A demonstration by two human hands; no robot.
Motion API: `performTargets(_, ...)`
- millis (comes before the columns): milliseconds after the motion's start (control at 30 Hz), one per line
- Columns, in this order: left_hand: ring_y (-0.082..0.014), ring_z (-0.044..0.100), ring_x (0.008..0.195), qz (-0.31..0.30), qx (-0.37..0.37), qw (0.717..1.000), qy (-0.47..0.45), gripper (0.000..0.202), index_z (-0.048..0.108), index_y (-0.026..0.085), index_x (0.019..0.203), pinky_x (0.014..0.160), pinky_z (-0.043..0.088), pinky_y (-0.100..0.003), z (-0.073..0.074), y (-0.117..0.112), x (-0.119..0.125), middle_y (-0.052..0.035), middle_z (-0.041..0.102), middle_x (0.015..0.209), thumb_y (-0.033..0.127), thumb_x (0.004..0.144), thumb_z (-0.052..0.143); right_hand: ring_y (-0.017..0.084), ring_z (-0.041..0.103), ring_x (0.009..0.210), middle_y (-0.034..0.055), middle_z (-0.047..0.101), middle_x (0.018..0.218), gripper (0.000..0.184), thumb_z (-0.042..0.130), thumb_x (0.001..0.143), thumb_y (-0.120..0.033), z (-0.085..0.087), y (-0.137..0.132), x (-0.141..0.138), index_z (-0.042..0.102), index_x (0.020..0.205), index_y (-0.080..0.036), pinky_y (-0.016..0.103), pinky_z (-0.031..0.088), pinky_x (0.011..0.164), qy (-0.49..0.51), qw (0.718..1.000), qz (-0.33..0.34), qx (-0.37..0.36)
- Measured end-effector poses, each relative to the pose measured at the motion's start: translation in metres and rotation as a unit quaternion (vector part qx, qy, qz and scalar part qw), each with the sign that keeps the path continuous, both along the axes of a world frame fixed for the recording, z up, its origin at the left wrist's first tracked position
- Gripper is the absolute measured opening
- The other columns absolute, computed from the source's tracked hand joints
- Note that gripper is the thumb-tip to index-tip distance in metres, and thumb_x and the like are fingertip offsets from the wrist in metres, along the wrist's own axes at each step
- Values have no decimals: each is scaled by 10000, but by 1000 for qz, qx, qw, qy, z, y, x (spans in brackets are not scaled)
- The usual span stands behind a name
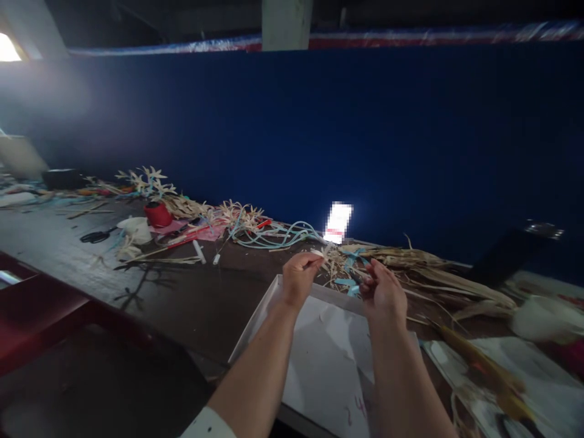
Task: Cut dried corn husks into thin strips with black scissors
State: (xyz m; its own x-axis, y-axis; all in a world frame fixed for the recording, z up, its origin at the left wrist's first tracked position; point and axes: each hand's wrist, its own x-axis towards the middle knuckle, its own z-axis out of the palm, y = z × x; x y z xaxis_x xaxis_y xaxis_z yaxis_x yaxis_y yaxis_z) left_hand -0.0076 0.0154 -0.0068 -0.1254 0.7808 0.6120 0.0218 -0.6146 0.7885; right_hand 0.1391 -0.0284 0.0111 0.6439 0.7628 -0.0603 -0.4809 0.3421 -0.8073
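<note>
Pinching straw flower [322, 250], left hand [298, 278], right hand [383, 293] near

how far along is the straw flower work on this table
Done: straw flowers lie in clusters to the left. In hand: the left hand pinches a small pale straw piece, with the right hand curled beside it. Left: a heap of dried husks and loose blue strips lie unused nearby.

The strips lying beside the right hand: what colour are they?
Light blue strips, just beyond the right hand; the head view shows them best.
</note>
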Motion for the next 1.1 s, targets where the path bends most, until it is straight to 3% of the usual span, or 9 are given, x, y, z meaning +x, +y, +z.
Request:
performTargets(200,-130,595,738,57,31,998,-6,95,691,174,725,713,458,-242,-1,2,-4,-41,671,766,249,697,640,38,437,449,-34,558,620,284,697,544,-229,-2,0,1,637,813,-163,138,341,351,-10,1000,-12,18)
performTargets(367,-124,590,702,28,-46,992,-113,153,700,151,737,703,453,-242,1,6,-4,-38,664,727,277,654,673,26,394,419,-54,515,568,227,674,567,-220,0,-1,5,635,785,-165,125,288,328,-8,998,-57,28)
performTargets(533,-82,565,617,-71,-205,930,-295,280,688,112,762,609,429,-198,4,10,-1,-39,661,697,303,563,738,25,364,399,-69,479,535,196,659,589,-216,3,-3,2,630,776,-165,131,264,321,-3,999,-40,29)
performTargets(700,-31,527,549,-139,-267,880,-367,289,669,118,735,542,392,-151,6,8,-5,-25,656,701,281,518,770,26,358,399,-67,473,536,202,665,593,-224,3,-4,-2,627,780,-159,131,250,322,-23,999,-12,28)
performTargets(833,-31,529,551,-167,-288,860,-387,302,660,117,735,533,394,-149,5,8,-7,-29,653,718,274,506,779,26,348,397,-67,465,541,202,669,589,-237,2,-3,-3,627,768,-156,135,242,318,-33,999,-6,28)
performTargets(933,-33,534,567,-164,-279,869,-376,283,661,120,737,550,397,-148,5,8,-5,-28,654,719,263,521,773,26,344,401,-68,460,544,216,673,589,-238,2,-3,-3,633,785,-155,133,238,316,-36,999,2,24)
performTargets(1100,-67,551,630,-102,-187,934,-286,243,676,119,746,617,417,-182,6,6,-2,-18,644,695,269,567,742,24,352,406,-58,474,550,243,685,591,-254,2,-4,-8,647,809,-154,126,240,325,-59,996,72,-1)
